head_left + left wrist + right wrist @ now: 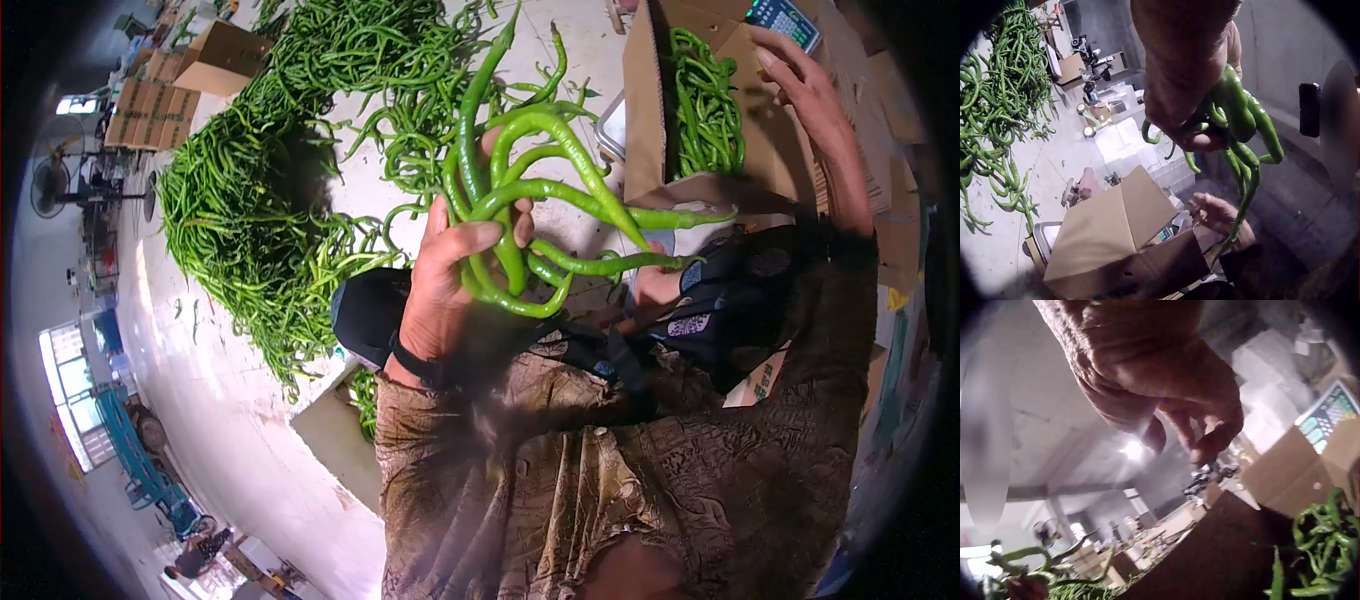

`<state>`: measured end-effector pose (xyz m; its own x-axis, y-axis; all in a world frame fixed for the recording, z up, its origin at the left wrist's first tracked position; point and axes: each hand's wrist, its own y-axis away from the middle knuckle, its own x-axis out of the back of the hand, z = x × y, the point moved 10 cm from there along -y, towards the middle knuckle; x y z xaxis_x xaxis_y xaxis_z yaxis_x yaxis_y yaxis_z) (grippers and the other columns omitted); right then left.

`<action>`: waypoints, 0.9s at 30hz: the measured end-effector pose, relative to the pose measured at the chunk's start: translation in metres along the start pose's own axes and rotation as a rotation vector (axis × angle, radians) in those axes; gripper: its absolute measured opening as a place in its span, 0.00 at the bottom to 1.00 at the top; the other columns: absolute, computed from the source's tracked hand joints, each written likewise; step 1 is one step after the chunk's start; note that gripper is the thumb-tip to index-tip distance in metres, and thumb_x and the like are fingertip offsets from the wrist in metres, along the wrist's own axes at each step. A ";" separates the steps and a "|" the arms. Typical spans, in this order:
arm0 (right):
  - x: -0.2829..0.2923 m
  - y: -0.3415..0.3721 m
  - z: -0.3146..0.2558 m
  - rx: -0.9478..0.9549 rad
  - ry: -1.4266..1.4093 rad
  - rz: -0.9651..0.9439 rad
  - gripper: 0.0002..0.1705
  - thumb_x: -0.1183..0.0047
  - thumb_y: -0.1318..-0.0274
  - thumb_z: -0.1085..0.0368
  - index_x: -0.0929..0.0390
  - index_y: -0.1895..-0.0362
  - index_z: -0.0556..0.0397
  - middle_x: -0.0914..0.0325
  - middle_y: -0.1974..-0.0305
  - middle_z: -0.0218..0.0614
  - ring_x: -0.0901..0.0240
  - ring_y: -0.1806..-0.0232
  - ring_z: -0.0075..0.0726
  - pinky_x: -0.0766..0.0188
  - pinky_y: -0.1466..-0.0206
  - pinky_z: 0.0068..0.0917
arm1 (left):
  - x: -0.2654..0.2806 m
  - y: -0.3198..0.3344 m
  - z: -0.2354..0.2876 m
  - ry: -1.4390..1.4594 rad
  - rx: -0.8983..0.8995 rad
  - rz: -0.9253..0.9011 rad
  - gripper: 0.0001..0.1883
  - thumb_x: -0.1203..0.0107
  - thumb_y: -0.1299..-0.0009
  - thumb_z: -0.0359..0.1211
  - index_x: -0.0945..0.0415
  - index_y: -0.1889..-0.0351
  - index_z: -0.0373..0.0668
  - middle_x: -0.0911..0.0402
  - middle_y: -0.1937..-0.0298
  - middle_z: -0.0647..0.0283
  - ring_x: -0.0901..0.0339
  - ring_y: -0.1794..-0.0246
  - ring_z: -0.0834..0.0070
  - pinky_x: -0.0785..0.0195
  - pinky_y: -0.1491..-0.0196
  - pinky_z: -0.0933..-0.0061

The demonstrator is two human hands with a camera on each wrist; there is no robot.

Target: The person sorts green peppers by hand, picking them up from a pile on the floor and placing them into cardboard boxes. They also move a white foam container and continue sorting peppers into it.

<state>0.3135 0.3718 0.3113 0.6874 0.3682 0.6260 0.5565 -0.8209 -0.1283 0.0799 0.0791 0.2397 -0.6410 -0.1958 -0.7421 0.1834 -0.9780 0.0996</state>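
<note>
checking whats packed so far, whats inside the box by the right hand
Green peppers lie inside the box. Only the upper ones show; they cover the bottom and anything beneath them.

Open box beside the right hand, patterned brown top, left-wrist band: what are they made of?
Box: cardboard, matt brown; creased, fold-out flaps show it. Whether it is corrugated isn't clear.
Patterned top: thin cloth, slightly shiny; it gathers in soft wrinkles that catch light. Fibre can't be told.
Wrist band: dark, fairly dull, bends round the wrist; maybe fabric or rubber, too little detail to say.
</note>
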 end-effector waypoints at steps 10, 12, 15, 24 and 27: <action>-0.182 0.097 -0.142 0.122 -0.224 -0.597 0.30 0.45 0.47 0.73 0.35 0.39 0.49 0.25 0.50 0.47 0.27 0.48 0.38 0.31 0.47 0.34 | 0.017 -0.001 -0.013 0.163 -0.027 0.067 0.28 0.41 0.36 0.36 0.37 0.41 0.35 0.23 0.61 0.57 0.23 0.64 0.68 0.24 0.60 0.68; -0.178 0.096 -0.154 0.274 -0.210 -0.486 0.33 0.45 0.49 0.75 0.37 0.37 0.48 0.26 0.52 0.47 0.28 0.48 0.41 0.31 0.48 0.34 | 0.019 0.001 -0.012 0.153 -0.013 0.039 0.29 0.43 0.34 0.42 0.37 0.39 0.37 0.24 0.59 0.57 0.25 0.64 0.68 0.26 0.60 0.68; -0.201 0.111 -0.156 0.416 0.133 -0.653 0.25 0.47 0.50 0.76 0.29 0.45 0.49 0.34 0.52 0.48 0.32 0.49 0.56 0.33 0.50 0.36 | 0.020 0.006 -0.017 0.104 0.031 0.117 0.28 0.43 0.34 0.39 0.36 0.39 0.37 0.25 0.62 0.59 0.26 0.65 0.71 0.26 0.61 0.69; -0.127 0.075 -0.144 0.508 -0.227 -0.202 0.14 0.44 0.48 0.69 0.23 0.55 0.56 0.26 0.46 0.48 0.28 0.44 0.40 0.33 0.42 0.27 | 0.022 0.003 -0.002 0.184 -0.009 0.131 0.30 0.44 0.36 0.29 0.39 0.34 0.40 0.29 0.66 0.63 0.28 0.67 0.73 0.26 0.65 0.69; -0.092 0.056 -0.116 0.017 -0.420 -0.287 0.13 0.46 0.41 0.64 0.23 0.56 0.59 0.21 0.56 0.40 0.25 0.49 0.33 0.32 0.44 0.26 | 0.032 0.004 -0.002 0.131 -0.018 0.182 0.30 0.45 0.35 0.29 0.39 0.33 0.42 0.30 0.64 0.65 0.29 0.66 0.75 0.25 0.65 0.67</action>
<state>0.2273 0.2407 0.3360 0.6318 0.7246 0.2752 0.7557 -0.6549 -0.0106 0.0619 0.0694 0.2152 -0.4941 -0.3570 -0.7927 0.3013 -0.9256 0.2290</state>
